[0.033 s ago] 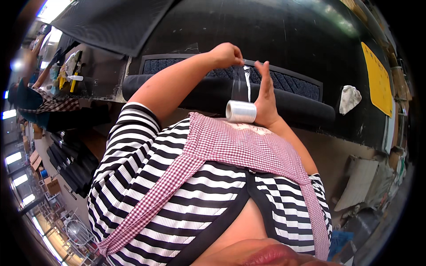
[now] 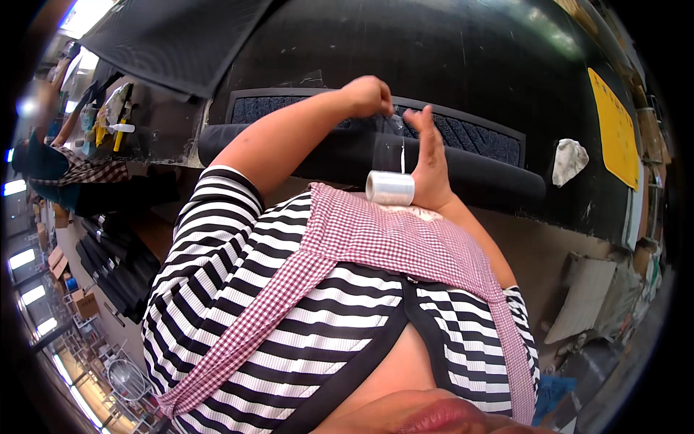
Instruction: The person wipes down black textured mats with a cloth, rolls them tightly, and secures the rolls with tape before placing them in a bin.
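Observation:
My left hand [image 2: 369, 96] is closed, its fingertips pinching the far end of a strip of clear film [image 2: 389, 148]. The strip runs taut toward me to a roll of clear film [image 2: 389, 188], which hangs in front of my checked apron. At the roll's right end is my right hand [image 2: 431, 163], holding it up at the palm; the thumb and a finger stretch forward beside the strip. How its other fingers grip the roll is hidden. Beyond the hands lies a dark blue ribbed mat [image 2: 473, 136] with a grey border, and a black rolled edge [image 2: 491, 172] runs nearer to me.
The black table [image 2: 434, 43] spreads ahead. A white cloth [image 2: 570, 162] and a yellow sheet [image 2: 613, 126] lie at the right. A dark sheet [image 2: 181, 43] overhangs at the upper left. Farther left, a co-worker [image 2: 47, 163] stands near bottles and tools.
My left hand has shifted slightly nearer to me. The right fingertips have tipped a little left, and the roll has moved slightly left and nearer.

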The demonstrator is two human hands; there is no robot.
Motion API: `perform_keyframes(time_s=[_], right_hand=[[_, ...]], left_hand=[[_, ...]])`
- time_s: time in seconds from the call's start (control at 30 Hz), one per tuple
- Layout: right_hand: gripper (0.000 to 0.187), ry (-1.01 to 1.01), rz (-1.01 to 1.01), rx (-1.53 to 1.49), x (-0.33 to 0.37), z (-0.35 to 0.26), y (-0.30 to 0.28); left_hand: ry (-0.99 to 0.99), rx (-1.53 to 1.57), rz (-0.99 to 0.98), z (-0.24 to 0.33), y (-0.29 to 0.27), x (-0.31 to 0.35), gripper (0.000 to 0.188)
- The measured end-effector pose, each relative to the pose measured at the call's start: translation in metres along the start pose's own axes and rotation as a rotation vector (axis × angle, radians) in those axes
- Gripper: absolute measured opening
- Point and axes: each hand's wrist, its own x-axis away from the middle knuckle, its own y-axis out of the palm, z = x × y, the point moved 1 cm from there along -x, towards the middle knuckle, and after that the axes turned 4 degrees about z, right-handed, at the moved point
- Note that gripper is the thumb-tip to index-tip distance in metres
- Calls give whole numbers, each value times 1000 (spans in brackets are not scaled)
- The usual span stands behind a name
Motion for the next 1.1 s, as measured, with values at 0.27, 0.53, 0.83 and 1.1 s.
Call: perform_keyframes(time_s=[0.27,0.53,0.83,1.1], right_hand=[[103,70,-230,168,-12,17,8],[30,394,-275,-300,-107,106,25],[24,-268,-99,-126,-90,33,8],[38,-266,38,280,-120,94,47]], left_hand=[[-66,-665,-153,-1,-1,2,57],[212,-338,425,3,-17,124,43],[360,-596,542,-12,-19,89,109],[206,-525,-69,-37,-102,-64,91]])
